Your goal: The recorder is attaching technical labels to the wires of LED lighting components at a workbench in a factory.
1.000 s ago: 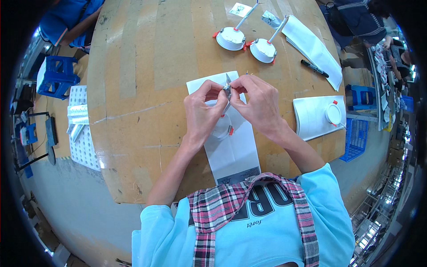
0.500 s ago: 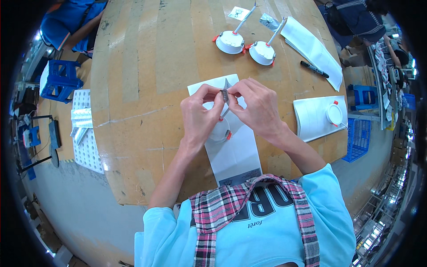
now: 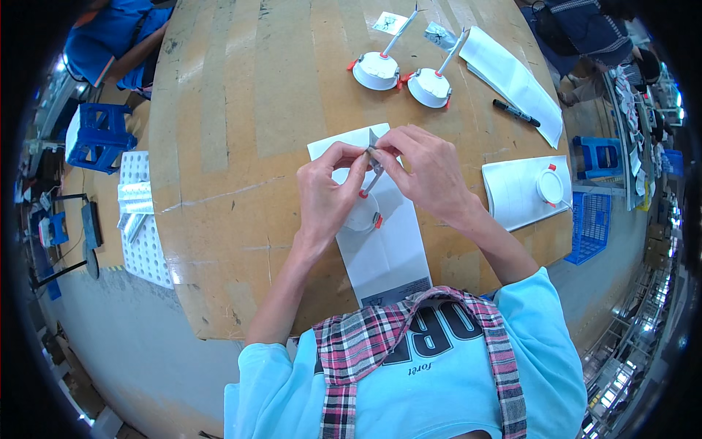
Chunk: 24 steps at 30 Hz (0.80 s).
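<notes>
A round white downlight [image 3: 363, 215] with red spring clips lies on a long white paper sheet [image 3: 391, 252] in front of me, partly covered by my left hand. Its thin cable [image 3: 371, 183] runs up from it to my fingertips. My left hand [image 3: 329, 189] is pinched on a small greyish label at the cable's end. From the other side, my right hand [image 3: 431, 172] pinches the same label [image 3: 376, 165], thumb and forefinger nearly meeting the left ones. Fingers hide most of the label.
Two more downlights [image 3: 376, 72] [image 3: 430, 88] stand at the far side, cables up with flag-like labels [image 3: 390, 23]. Folded white sheets [image 3: 512, 80] and a black marker [image 3: 516, 113] lie far right. Another downlight [image 3: 550, 187] rests on a paper stack [image 3: 504, 194]. People sit beyond the table [image 3: 234, 219].
My right thumb and fingers have shifted their pinch slightly on the label, and its grey face turns differently. The left hand stays nearly still.
</notes>
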{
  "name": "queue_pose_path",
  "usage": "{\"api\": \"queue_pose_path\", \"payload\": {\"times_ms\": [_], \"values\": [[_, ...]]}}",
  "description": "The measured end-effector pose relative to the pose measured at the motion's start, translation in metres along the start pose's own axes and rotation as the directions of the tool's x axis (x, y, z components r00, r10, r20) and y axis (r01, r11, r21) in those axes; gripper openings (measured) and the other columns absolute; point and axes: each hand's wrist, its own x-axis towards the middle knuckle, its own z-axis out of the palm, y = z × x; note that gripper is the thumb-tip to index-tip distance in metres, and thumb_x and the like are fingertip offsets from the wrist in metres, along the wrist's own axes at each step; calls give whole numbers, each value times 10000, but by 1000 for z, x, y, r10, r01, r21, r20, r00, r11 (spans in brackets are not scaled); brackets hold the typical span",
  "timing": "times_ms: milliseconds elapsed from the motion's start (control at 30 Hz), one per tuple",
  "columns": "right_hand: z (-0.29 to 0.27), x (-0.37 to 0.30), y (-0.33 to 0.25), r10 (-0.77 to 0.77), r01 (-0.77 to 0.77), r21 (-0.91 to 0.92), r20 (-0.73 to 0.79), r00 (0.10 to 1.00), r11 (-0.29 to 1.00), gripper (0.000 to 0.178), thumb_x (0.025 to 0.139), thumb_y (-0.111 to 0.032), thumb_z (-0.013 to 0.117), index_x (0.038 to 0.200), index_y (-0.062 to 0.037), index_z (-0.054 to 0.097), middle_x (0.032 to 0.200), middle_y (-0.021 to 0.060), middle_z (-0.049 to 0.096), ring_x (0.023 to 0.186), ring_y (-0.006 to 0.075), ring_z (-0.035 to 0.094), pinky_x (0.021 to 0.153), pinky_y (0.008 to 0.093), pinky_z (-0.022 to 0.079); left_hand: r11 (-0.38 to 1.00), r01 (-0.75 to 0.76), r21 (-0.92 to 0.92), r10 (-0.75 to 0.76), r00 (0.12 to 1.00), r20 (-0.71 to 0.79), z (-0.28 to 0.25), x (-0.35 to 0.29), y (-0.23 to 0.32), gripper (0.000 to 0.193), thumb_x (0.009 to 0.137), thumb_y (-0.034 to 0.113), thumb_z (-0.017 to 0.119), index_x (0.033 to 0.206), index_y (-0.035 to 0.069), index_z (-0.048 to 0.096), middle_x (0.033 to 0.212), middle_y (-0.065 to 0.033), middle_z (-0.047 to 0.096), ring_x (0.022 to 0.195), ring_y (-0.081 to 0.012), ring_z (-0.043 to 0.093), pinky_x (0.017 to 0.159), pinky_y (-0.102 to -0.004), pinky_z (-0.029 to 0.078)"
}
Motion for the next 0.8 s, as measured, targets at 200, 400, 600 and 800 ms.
{"api": "queue_pose_path", "payload": {"times_ms": [200, 400, 600, 800], "values": [[1, -7, 0, 17, -8, 118, -76, 997, 993, 97, 802, -93, 670, 776, -9, 631, 742, 99, 637, 643, 220, 621, 562, 326, 482, 987, 81, -140, -84, 996, -19, -1, 1, -9, 71, 856, 16, 619, 856, -53, 632, 788, -94, 696, 747, -139, 684, 666, -264, 539], [14, -29, 2, 314, -224, 507, -100, 944, 832, 93, 830, -48, 653, 877, 27, 683, 805, 114, 684, 677, 163, 654, 615, 276, 521, 920, 240, -310, -233, 971, 60, -6, 0, -13, 102, 894, 70, 596, 925, -22, 628, 856, -72, 674, 793, -125, 647, 763, -248, 496], [17, -28, -5, 368, -227, 581, -136, 920, 781, 92, 841, -35, 641, 892, 29, 684, 810, 107, 688, 705, 156, 661, 642, 273, 539, 793, 270, -546, -138, 953, 271, -19, 9, -8, 284, 920, 180, 552, 1119, -22, 556, 1134, -82, 594, 1046, -124, 571, 866, -281, 471], [12, -28, -7, 281, -183, 552, -97, 955, 814, 141, 837, -75, 655, 914, 42, 673, 802, 119, 681, 723, 170, 662, 646, 285, 541, 979, 118, -166, -108, 992, 70, 0, 1, 0, 138, 870, 85, 635, 962, -17, 631, 907, -90, 678, 858, -152, 643, 783, -287, 507]]}}
